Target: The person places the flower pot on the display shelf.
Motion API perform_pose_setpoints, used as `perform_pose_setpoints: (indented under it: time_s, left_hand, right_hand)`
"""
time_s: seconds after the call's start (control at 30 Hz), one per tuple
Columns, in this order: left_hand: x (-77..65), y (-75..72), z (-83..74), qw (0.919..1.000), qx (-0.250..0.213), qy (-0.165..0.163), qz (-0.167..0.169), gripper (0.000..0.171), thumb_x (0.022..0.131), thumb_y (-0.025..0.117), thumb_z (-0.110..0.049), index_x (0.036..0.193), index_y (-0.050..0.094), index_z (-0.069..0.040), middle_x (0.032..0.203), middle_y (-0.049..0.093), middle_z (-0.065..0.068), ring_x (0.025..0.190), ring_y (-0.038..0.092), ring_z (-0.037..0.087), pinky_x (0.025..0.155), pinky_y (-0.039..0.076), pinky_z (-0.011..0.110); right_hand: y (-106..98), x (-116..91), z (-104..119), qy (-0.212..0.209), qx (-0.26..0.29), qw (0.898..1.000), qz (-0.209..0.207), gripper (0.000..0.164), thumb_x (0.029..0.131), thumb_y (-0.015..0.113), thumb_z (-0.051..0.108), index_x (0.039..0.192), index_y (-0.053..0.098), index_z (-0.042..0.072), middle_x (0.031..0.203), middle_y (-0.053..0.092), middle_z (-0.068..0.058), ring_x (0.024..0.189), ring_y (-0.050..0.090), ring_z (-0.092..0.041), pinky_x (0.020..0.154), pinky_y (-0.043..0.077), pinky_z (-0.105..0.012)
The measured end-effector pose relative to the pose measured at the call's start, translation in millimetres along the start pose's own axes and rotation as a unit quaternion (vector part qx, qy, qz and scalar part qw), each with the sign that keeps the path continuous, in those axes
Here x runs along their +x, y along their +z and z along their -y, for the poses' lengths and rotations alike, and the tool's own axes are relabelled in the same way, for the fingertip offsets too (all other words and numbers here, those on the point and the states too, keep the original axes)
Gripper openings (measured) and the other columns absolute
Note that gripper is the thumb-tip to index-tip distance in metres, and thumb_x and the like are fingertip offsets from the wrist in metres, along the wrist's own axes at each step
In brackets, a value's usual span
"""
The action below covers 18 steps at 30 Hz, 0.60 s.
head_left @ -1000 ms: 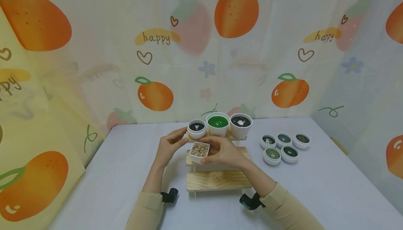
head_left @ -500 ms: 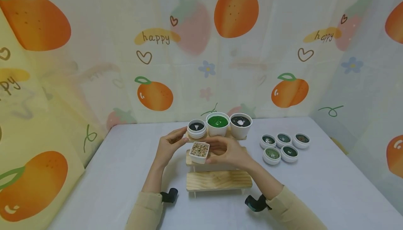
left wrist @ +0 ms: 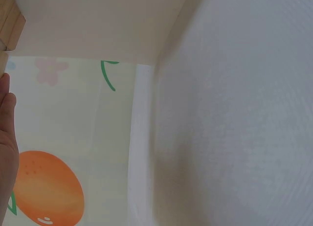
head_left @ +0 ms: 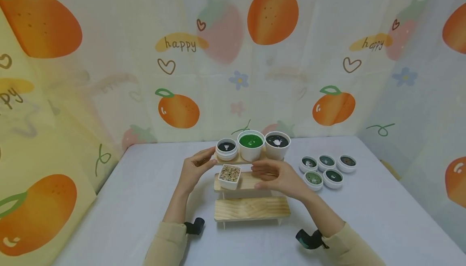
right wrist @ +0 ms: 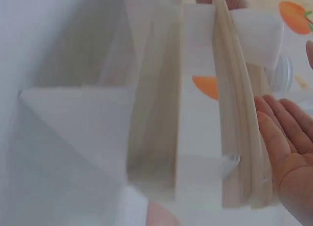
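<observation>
A small square white bowl (head_left: pixel 229 176) of chopped grains or nuts stands at the left end of the middle shelf (head_left: pixel 248 180) of a stepped wooden display stand. My right hand (head_left: pixel 280 177) is just right of this bowl, apart from it, fingers loosely bent and holding nothing. In the right wrist view, the right hand's fingers (right wrist: pixel 288 133) lie close to the stand's board edge (right wrist: pixel 239 103). My left hand (head_left: pixel 194 169) holds the left end of the top shelf (head_left: pixel 240 159). At the left wrist view's edge, only part of the left hand (left wrist: pixel 7 138) shows.
On the top shelf stand a jar with dark contents (head_left: pixel 226 149), a cup with green contents (head_left: pixel 251 146) and a cup with black contents (head_left: pixel 278 145). Several small round jars (head_left: pixel 333 178) sit on the white table at right. A bare bottom shelf (head_left: pixel 252 209) is in front.
My right hand has let go of the square bowl and drawn away to the right. The bowl stays on the middle shelf. The left hand has kept its place.
</observation>
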<state>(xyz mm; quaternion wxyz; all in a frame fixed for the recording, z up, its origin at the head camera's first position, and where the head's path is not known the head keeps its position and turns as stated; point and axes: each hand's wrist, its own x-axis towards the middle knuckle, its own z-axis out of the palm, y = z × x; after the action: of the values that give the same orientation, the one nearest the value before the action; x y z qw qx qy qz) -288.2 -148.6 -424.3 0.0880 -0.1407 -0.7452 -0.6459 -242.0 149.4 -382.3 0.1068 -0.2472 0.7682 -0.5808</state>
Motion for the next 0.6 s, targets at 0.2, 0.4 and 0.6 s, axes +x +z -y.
perform_pose_setpoints:
  time_s: [0.2, 0.4, 0.6]
  left_hand:
    - [-0.4, -0.2, 1.3, 1.0000, -0.001, 0.003, 0.000, 0.044, 0.087, 0.075, -0.013, 0.129, 0.065, -0.005, 0.137, 0.062, 0.015, 0.117, 0.059, -0.008, 0.104, 0.048, 0.011]
    - [-0.3, -0.3, 2.1, 1.0000, -0.002, 0.004, 0.002, 0.044, 0.087, 0.075, -0.014, 0.130, 0.065, -0.007, 0.136, 0.063, 0.011, 0.118, 0.059, -0.006, 0.104, 0.048, 0.012]
    - [0.7, -0.4, 2.1, 0.9999, -0.006, 0.008, 0.002, 0.044, 0.087, 0.075, -0.013, 0.130, 0.065, -0.006, 0.134, 0.065, 0.008, 0.118, 0.059, -0.006, 0.104, 0.048, 0.012]
  right_hand:
    - [-8.8, -7.7, -7.0, -0.006, -0.002, 1.000, -0.004, 0.061, 0.080, 0.082, 0.017, 0.133, 0.057, -0.001, 0.134, 0.062, -0.024, 0.126, 0.060, -0.037, 0.103, 0.054, -0.029]
    - [-18.6, -12.8, -9.9, -0.018, -0.018, 1.000, -0.017, 0.058, 0.081, 0.081, 0.015, 0.132, 0.059, -0.001, 0.130, 0.064, -0.027, 0.120, 0.064, -0.037, 0.100, 0.057, -0.030]
    - [-29.9, -18.9, -12.3, -0.011, -0.041, 0.999, -0.033, 0.054, 0.082, 0.080, 0.016, 0.130, 0.061, 0.000, 0.129, 0.065, -0.025, 0.118, 0.066, -0.033, 0.095, 0.058, -0.023]
